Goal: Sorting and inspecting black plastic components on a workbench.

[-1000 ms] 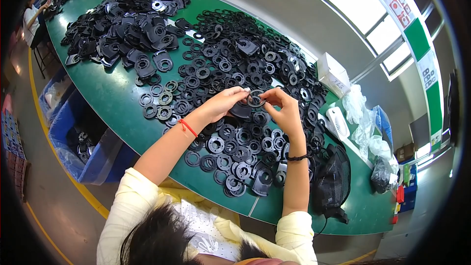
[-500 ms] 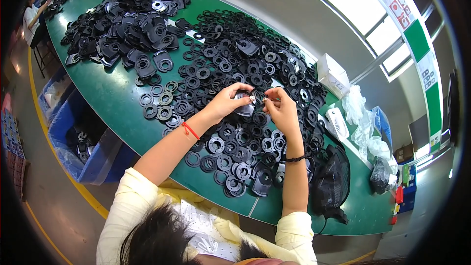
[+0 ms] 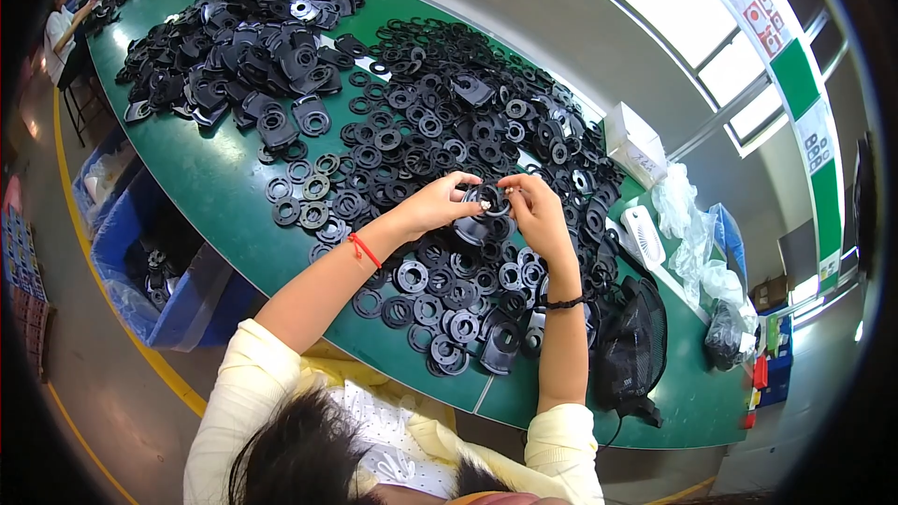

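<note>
Over the pile of black plastic rings (image 3: 449,285) my two hands meet at one black plastic part with a round ring opening (image 3: 475,229). My left hand (image 3: 440,204) grips its left side between thumb and fingers. On the right side of the ring, the thumb and fingers of my right hand (image 3: 536,215) are closed. The part is tilted, its flat lower portion hanging below the fingers. A similar black part with a flat tab (image 3: 501,346) lies near the table's front edge among the rings.
A heap of black plate-like parts (image 3: 253,56) covers the green table (image 3: 224,215) at the far left. To the right lie a black mesh bag (image 3: 634,341), a white slotted tray (image 3: 643,236), a white box (image 3: 636,145) and plastic bags (image 3: 687,224). Blue bins (image 3: 178,304) stand below the left edge.
My right hand has come in slightly left and down onto the ring. The held part has tilted, so its ring opening now shows between both hands.
</note>
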A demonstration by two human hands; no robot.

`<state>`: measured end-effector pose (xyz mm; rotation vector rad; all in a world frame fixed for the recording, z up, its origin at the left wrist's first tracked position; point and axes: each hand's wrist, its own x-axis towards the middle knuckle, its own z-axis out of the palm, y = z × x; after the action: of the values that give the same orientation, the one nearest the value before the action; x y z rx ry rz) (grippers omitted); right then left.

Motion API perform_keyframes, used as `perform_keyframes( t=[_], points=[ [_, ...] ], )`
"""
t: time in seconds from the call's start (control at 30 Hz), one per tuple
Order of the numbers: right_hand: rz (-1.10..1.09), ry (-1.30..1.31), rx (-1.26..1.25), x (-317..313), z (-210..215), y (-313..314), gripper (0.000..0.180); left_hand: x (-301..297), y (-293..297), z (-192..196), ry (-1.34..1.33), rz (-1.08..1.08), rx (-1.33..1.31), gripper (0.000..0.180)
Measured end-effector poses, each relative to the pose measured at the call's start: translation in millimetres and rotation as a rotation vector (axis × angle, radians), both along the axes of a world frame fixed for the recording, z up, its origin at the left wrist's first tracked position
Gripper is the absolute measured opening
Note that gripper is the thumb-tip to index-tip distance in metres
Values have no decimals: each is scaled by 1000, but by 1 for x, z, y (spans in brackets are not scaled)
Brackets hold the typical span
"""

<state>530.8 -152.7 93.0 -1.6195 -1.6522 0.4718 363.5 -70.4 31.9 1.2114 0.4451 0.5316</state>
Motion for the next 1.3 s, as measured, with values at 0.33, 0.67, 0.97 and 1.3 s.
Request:
perform_keyframes(
  t=[0.33, 0.67, 0.97, 1.3],
  points=[
    [52, 51, -70, -5, 0, -1, 15, 0, -1, 4, -32, -26, 2, 42],
    [51, 9, -86, -10, 7, -4, 17, 3, 0, -4, -68, -44, 35, 43],
    [10, -40, -56, -6, 4, -3, 16, 5, 1, -7, -52, -77, 221, 31],
    [-43, 5, -111, -11, 1, -2, 18, 3, -6, 1, 106, 242, 627, 21]
  ],
)
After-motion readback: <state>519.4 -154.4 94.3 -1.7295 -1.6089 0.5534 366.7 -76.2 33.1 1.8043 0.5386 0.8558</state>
